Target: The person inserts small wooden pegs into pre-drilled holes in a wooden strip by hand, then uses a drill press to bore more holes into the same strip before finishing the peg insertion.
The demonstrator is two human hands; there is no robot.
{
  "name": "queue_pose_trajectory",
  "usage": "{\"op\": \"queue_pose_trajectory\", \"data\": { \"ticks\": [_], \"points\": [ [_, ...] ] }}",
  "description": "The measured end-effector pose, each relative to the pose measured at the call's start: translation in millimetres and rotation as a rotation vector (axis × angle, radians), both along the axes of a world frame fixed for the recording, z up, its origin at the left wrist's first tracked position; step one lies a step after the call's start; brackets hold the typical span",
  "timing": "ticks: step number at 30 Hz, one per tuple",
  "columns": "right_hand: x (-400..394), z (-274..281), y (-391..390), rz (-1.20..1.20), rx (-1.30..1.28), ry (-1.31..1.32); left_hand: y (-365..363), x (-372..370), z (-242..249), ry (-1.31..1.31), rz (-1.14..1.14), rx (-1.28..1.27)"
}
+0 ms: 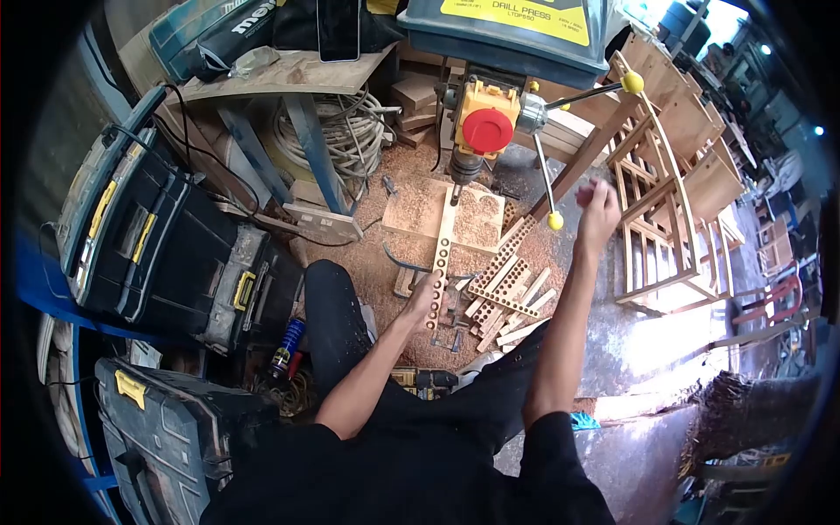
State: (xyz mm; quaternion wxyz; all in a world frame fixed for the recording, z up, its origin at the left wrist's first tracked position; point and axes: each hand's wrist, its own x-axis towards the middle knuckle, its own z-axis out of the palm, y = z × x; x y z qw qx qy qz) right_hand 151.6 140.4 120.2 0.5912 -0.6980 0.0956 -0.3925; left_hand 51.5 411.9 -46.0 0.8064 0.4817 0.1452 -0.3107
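Observation:
A long wooden strip (443,255) with a row of drilled holes lies on the drill press table (411,210) under the chuck. My left hand (426,296) grips the strip's near end. My right hand (598,208) is raised to the right of the drill press (490,114), fingers curled around a feed-handle knob that is mostly hidden in the hand. Two other yellow-knobbed handle arms stick out, one up right (632,83) and one down (555,220).
A pile of drilled wooden strips (512,284) lies on the sawdust-covered floor. Wooden chair frames (669,184) stand at right. Black tool cases (166,245) sit at left, a cable coil (346,131) under a bench. A cordless drill (429,379) lies near my knees.

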Motion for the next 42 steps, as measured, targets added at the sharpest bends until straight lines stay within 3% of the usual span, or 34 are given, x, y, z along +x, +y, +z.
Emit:
{"op": "queue_pose_trajectory", "data": {
  "ticks": [1,4,7,10,12,14,16,20,26,28,29,36,37,39,42],
  "points": [
    [39.5,14.4,-10.5,0.018,0.047,0.003,2.5,3.6,-7.7,0.014,-0.005,-0.022],
    [118.2,56.1,-10.7,0.164,0.076,0.345,2.0,9.6,3.2,-0.081,0.026,0.002],
    [164.3,64.9,5.3,0.304,0.667,0.469,-6.2,10.4,-9.6,-0.198,0.094,0.139],
    [212.3,49.1,1.9,0.581,0.758,0.224,-9.2,13.5,-6.7,-0.228,0.098,0.199],
    [232.9,53.8,-8.2,0.581,0.632,0.217,-9.0,16.6,-4.5,-0.245,0.104,0.225],
    [229.5,57.2,-17.6,0.523,0.240,0.508,-7.2,17.9,-7.8,-0.240,0.091,0.226],
    [217.1,66.4,-23.3,0.543,-0.081,0.602,-9.5,19.2,2.1,-0.208,0.067,0.251],
    [220.0,73.6,-27.6,0.537,-0.185,0.646,-6.7,22.9,1.0,-0.189,0.083,0.258],
    [230.3,182.6,-41.3,0.544,-0.527,0.510,-14.3,34.2,-4.7,-0.192,0.110,0.240],
    [223.2,204.8,-33.0,0.318,-0.979,0.611,-15.5,36.6,-7.6,-0.158,0.124,0.164],
    [196.1,221.3,-14.4,0.334,-0.990,0.675,-17.2,38.4,-11.3,-0.162,0.136,0.159],
    [199.3,217.1,-11.0,0.178,-1.284,0.598,-16.7,41.3,-5.5,-0.145,0.132,0.147],
    [200.8,219.1,-18.1,0.208,-1.361,0.476,-15.8,42.7,-7.2,-0.148,0.129,0.167],
    [197.1,216.5,-27.5,0.155,-1.391,0.382,-15.2,40.1,-5.9,-0.125,0.125,0.189],
    [130.7,231.6,8.6,-0.062,-1.325,0.413,-14.6,39.5,-8.7,-0.140,0.115,0.218]
  ]
}}
